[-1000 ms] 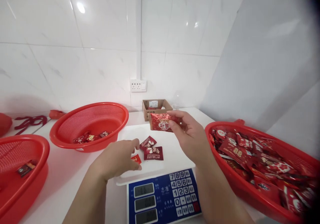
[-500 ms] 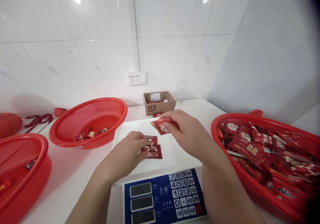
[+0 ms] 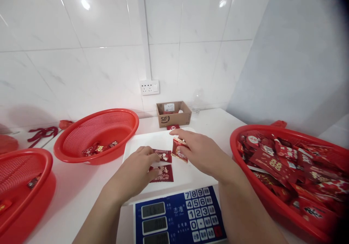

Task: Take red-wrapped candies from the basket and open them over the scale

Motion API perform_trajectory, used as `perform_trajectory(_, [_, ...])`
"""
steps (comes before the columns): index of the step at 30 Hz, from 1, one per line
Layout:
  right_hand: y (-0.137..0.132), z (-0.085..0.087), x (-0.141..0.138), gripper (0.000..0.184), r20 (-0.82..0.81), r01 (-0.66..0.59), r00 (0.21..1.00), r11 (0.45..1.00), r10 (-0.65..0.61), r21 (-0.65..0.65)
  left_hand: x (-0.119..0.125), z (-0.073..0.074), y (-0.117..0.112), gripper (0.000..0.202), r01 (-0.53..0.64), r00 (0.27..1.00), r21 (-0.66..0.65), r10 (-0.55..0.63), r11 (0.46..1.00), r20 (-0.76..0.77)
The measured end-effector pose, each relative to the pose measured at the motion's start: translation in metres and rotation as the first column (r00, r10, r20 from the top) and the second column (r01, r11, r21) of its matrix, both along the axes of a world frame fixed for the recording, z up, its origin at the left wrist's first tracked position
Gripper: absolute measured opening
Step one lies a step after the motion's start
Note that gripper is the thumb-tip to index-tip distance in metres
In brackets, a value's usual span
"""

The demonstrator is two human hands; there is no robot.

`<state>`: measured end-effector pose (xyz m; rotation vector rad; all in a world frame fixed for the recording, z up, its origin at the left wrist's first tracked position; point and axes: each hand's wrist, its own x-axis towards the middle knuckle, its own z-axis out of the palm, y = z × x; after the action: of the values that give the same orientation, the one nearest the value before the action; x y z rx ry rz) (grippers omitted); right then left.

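My right hand (image 3: 200,153) pinches a small red packet (image 3: 178,150) with gold edges, tilted up just over the white scale pan (image 3: 191,175). To its left my left hand (image 3: 137,171) reaches over the pan with thumb and fingers apart. Its fingertips touch a dark red packet (image 3: 165,156) with light lettering, and its thumb rests on a second dark red packet (image 3: 165,174) nearer to me. Both lie flat with a narrow gap between them, partly covered by the hand. The scale's blue panel (image 3: 180,218) faces me, with number keys and displays.
At right stands a red basket (image 3: 237,142) heaped with red packets. Two red baskets, one farther back (image 3: 131,127) and one nearer (image 3: 40,164), hold a few packets at left. A cardboard box (image 3: 177,120) is behind the pan, with a red packet (image 3: 173,127) before it.
My right hand has lowered and turned the packet more upright. Under my left hand the two flat packets, overlapping before, have come apart, the nearer one sliding towards me.
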<state>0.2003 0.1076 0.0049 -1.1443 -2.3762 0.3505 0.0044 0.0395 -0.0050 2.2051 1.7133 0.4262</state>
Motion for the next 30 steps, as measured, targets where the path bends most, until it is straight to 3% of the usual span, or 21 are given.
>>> perform_trajectory(6, [-0.005, 0.007, 0.0, 0.041, -0.073, -0.051, 0.996, 0.998, 0.049, -0.029, 0.003, 0.001, 0.001, 0.028, -0.06, 0.989, 0.05, 0.053, 0.997, 0.136])
perform_trajectory(9, [-0.011, 0.01, 0.001, 0.038, -0.284, -0.172, 0.948, 0.983, 0.146, -0.068, 0.008, 0.003, 0.001, 0.029, -0.11, 0.961, 0.072, 0.087, 0.991, 0.263])
perform_trajectory(12, [-0.017, 0.011, 0.002, 0.036, -0.505, -0.284, 0.842, 0.951, 0.188, -0.121, 0.011, 0.005, 0.0, 0.02, -0.078, 0.916, 0.051, 0.051, 0.996, 0.398])
perform_trajectory(14, [-0.017, 0.011, 0.002, 0.039, -0.609, -0.314, 0.778, 0.935, 0.154, -0.165, 0.013, 0.006, -0.001, 0.02, -0.042, 0.83, 0.017, 0.025, 0.999, 0.558])
perform_trajectory(16, [-0.016, 0.011, 0.001, 0.041, -0.673, -0.326, 0.732, 0.923, 0.109, -0.206, 0.014, 0.007, -0.003, 0.02, 0.011, 0.658, -0.012, 0.002, 1.0, 0.753])
perform_trajectory(18, [-0.015, 0.011, -0.001, 0.033, -0.665, -0.338, 0.74, 0.911, 0.103, -0.235, 0.015, 0.008, -0.005, 0.019, 0.056, 0.469, -0.008, -0.019, 0.998, 0.883])
perform_trajectory(20, [-0.016, 0.011, -0.003, 0.025, -0.6, -0.357, 0.788, 0.895, 0.134, -0.268, 0.016, 0.008, -0.006, 0.018, 0.065, 0.378, 0.025, -0.048, 0.998, 0.924])
perform_trajectory(23, [-0.019, 0.012, -0.006, 0.026, -0.52, -0.358, 0.84, 0.88, 0.156, -0.313, 0.018, 0.01, -0.007, 0.014, 0.057, 0.348, 0.052, -0.068, 0.997, 0.935])
perform_trajectory(30, [-0.025, 0.016, -0.007, 0.016, -0.581, -0.395, 0.789, 0.888, 0.198, -0.235, 0.015, 0.01, -0.008, 0.019, 0.103, 0.389, 0.043, -0.08, 0.994, 0.918])
